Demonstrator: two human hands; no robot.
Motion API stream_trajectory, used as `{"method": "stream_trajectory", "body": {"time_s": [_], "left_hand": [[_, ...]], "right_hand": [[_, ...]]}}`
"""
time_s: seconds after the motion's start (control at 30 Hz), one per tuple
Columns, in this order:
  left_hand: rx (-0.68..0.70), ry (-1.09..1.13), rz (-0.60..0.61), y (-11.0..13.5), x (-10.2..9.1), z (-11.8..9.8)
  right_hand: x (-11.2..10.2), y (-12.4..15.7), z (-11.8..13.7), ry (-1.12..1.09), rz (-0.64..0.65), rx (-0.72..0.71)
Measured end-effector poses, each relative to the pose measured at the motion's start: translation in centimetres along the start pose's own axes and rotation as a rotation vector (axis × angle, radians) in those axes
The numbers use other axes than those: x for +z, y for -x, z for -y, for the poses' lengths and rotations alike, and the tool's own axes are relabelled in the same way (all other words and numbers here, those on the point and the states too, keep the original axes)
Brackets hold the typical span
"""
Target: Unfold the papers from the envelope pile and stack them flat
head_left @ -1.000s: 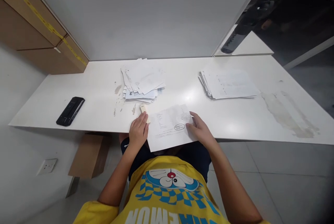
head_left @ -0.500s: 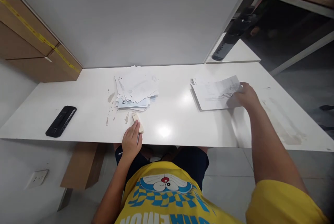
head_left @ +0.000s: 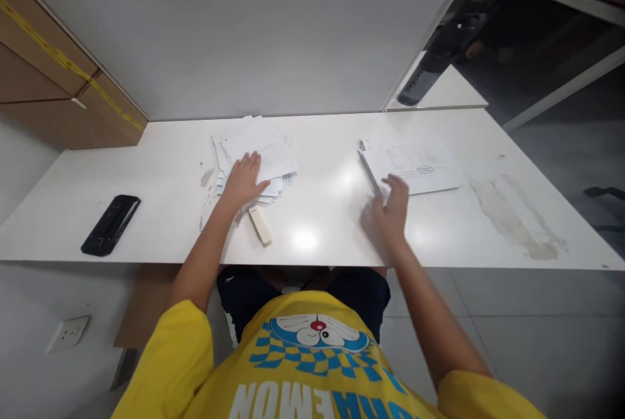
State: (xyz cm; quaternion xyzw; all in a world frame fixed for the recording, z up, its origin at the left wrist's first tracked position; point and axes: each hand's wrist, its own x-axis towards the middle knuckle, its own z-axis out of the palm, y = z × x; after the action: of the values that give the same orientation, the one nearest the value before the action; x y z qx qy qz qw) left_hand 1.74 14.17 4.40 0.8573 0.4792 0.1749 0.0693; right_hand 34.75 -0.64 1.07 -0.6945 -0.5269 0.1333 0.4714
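Note:
My left hand (head_left: pixel 244 179) lies with fingers stretched out on a messy pile of papers (head_left: pixel 273 149), touching the top sheet. Just in front of that pile, a small cream-coloured oblong object (head_left: pixel 260 226) rests on the table; I cannot make out its kind. My right hand (head_left: pixel 391 205), slightly blurred, is at the near left corner of a second stack of papers (head_left: pixel 407 162). Its fingers are apart and nothing shows in them. The top sheet of this stack bears an oval stamp.
A black phone-like device (head_left: pixel 111 225) lies on the left of the white table (head_left: pixel 322 211). Cardboard boxes (head_left: pixel 105 120) stand at the far left. A dark bottle (head_left: pixel 424 77) is beyond the panel at the back right. Greyish stains (head_left: pixel 517 217) mark the right side.
My left hand has left the cream object and moved up onto the left pile. The stamped sheet now lies on the right stack; my right hand has let it go and moved left.

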Motion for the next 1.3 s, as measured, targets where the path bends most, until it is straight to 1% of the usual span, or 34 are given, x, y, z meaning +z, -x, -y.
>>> {"method": "stream_trajectory", "body": {"time_s": [0.03, 0.07, 0.1, 0.17, 0.23, 0.33, 0.37, 0.4, 0.43, 0.47, 0.5, 0.53, 0.57, 0.6, 0.63, 0.67, 0.7, 0.77, 0.83, 0.9, 1.0, 1.07, 1.1, 1.17, 1.2, 1.27, 1.3], "left_hand": [[0.022, -0.012, 0.037, -0.7, -0.2, 0.5], [0.045, -0.013, 0.045, -1.0, -0.4, 0.9], [0.069, -0.008, 0.03, -0.8, -0.7, 1.0], [0.123, 0.024, -0.026, 0.6, -1.0, 0.5], [0.231, 0.098, -0.035, 2.7, -0.9, -1.1], [0.495, 0.253, 0.054, 5.7, 0.3, -4.6], [0.588, 0.29, 0.094, 6.3, 0.8, -5.6], [0.656, 0.307, 0.121, 6.6, 1.1, -6.4], [0.682, 0.301, 0.128, 6.6, 1.3, -6.8], [0.657, 0.274, 0.113, 6.2, 1.4, -6.7], [0.584, 0.224, 0.084, 5.5, 1.2, -6.2], [0.47, 0.156, 0.049, 4.5, 0.8, -5.3], [0.331, 0.078, 0.022, 3.4, 0.3, -4.1], [0.192, -0.007, 0.019, 2.4, -0.3, -2.7], [0.069, -0.088, 0.041, 1.5, -0.9, -1.4], [-0.017, -0.155, 0.08, 0.8, -1.5, -0.1], [-0.062, -0.206, 0.116, 0.4, -2.0, 1.0], [-0.052, -0.268, 0.148, 0.4, -2.6, 2.3], [-0.004, -0.305, 0.104, 1.2, -2.7, 2.5], [-0.002, -0.343, 0.018, 2.4, -2.5, 2.0], [-0.006, -0.375, -0.118, 3.6, -2.1, 0.6], [-0.014, -0.381, -0.142, 3.8, -1.7, -0.2], [-0.029, -0.374, -0.124, 3.7, -1.6, -0.4], [-0.053, -0.331, -0.053, 3.4, -1.5, -0.5], [-0.05, -0.294, -0.025, 3.3, -1.6, -0.4], [0.002, -0.198, -0.021, 3.5, -1.8, -0.5], [0.042, -0.139, -0.039, 3.9, -2.0, -0.8]], "right_hand": [[0.7, 1.8, 0.8, -0.058, 0.016, 0.039], [1.3, 3.4, 1.5, -0.113, 0.055, 0.076], [1.7, 4.7, 2.1, -0.171, 0.107, 0.117], [2.3, 6.5, 3.5, -0.304, 0.224, 0.204], [2.8, 7.4, 5.1, -0.476, 0.327, 0.303], [4.2, 8.1, 7.3, -0.734, 0.442, 0.42], [4.8, 8.3, 7.7, -0.793, 0.439, 0.45], [5.5, 8.4, 7.9, -0.831, 0.395, 0.478], [6.2, 8.6, 7.7, -0.851, 0.312, 0.504], [6.7, 8.8, 7.4, -0.859, 0.207, 0.53], [7.1, 8.9, 6.8, -0.861, 0.098, 0.555], [7.3, 9.0, 6.0, -0.86, 0.01, 0.574], [7.2, 9.1, 5.1, -0.857, -0.047, 0.588], [6.9, 9.2, 4.3, -0.851, -0.074, 0.6], [6.4, 9.4, 3.4, -0.836, -0.078, 0.609], [5.8, 9.5, 2.6, -0.809, -0.073, 0.617], [5.1, 9.7, 2.0, -0.772, -0.068, 0.625], [3.6, 10.2, 1.0, -0.698, -0.06, 0.647], [2.5, 10.7, 0.4, -0.655, -0.028, 0.67], [1.9, 11.1, 0.3, -0.628, 0.013, 0.673], [1.7, 11.0, 0.4, -0.578, 0.06, 0.661], [1.8, 10.7, 0.5, -0.561, 0.085, 0.653], [1.7, 10.7, 0.5, -0.543, 0.091, 0.639], [1.3, 10.7, 0.5, -0.445, 0.079, 0.565], [0.8, 10.9, 0.4, -0.355, 0.06, 0.505], [-0.5, 11.3, 0.5, -0.154, 0.001, 0.358], [-1.2, 11.5, 0.6, -0.097, -0.034, 0.284]]}}
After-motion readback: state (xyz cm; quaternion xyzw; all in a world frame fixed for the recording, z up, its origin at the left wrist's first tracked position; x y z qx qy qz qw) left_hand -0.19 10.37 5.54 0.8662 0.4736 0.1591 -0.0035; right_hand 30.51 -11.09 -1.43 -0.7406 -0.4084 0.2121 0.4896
